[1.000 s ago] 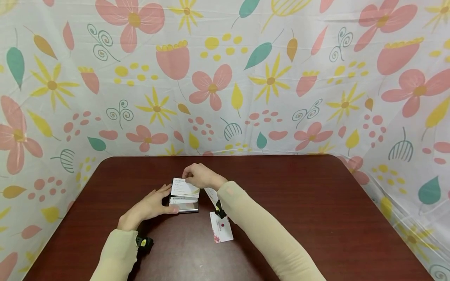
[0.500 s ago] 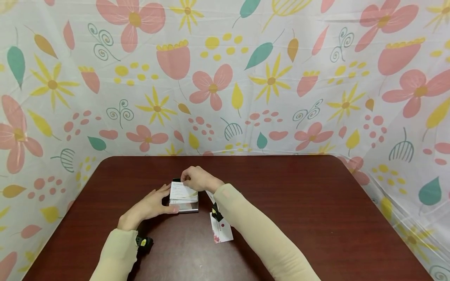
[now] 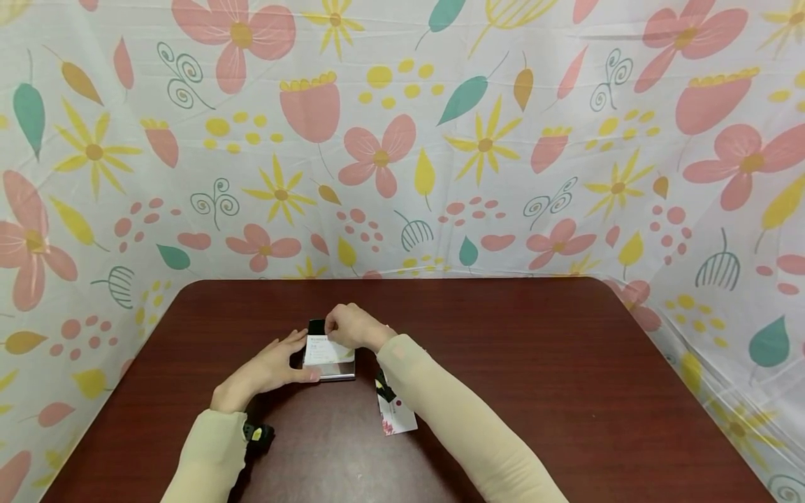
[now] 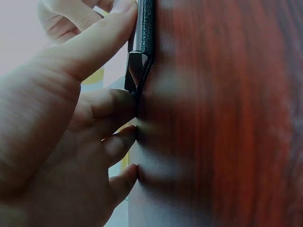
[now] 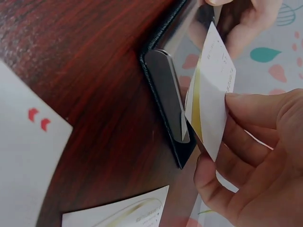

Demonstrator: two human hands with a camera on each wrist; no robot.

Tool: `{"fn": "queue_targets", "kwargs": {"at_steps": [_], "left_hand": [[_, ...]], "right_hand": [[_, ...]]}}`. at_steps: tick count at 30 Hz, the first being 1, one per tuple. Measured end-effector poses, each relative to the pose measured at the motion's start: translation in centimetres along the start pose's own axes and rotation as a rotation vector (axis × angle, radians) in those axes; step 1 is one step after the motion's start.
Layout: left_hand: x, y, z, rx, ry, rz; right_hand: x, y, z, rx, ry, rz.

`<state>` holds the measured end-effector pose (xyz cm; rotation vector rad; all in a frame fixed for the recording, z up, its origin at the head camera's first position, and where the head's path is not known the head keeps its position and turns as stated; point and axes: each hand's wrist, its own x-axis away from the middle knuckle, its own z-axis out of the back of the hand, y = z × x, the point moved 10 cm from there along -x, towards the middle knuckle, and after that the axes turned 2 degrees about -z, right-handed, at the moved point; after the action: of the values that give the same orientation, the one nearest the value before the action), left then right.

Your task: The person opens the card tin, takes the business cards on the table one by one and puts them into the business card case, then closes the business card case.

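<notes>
A business card case with a silver metal body and black leathery cover (image 3: 316,326) lies open at the table's far left middle. My left hand (image 3: 272,365) holds it, thumb on the near metal edge and fingers along its left side. In the left wrist view, the case (image 4: 147,28) shows edge-on beneath the thumb. My right hand (image 3: 356,327) pinches a white business card (image 5: 215,90) with a gold curve, between thumb and fingers. That card slants over the open case (image 5: 166,90), its lower edge at the metal pocket. Another card edge shows behind it.
A white card with a red dot and pink flowers (image 3: 396,419) lies right of the case, partly under the right wrist strap. In the right wrist view, a gold-curved card (image 5: 123,210) lies on the dark red table (image 3: 566,377). Patterned cloth (image 3: 402,175) hangs behind.
My right hand has drawn the card toward me, down over the case's metal part. More of the black cover now shows behind it. The left hand has stayed still.
</notes>
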<state>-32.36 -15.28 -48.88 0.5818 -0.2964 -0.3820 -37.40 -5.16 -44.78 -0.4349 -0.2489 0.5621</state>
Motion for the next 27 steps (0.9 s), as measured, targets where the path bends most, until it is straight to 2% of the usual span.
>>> {"fn": "queue_targets", "kwargs": {"at_steps": [7, 13, 27], "left_hand": [[-0.15, 0.2, 0.13, -0.016, 0.007, -0.02], [-0.22, 0.14, -0.02, -0.02, 0.0, -0.011], [0.14, 0.26, 0.15, -0.014, 0.005, -0.012]], "right_hand": [[0.18, -0.36, -0.33, 0.064, 0.001, -0.001], [0.33, -0.59, -0.62, 0.096, 0.002, -0.007], [0.88, -0.79, -1.07, 0.091, -0.01, -0.012]]}}
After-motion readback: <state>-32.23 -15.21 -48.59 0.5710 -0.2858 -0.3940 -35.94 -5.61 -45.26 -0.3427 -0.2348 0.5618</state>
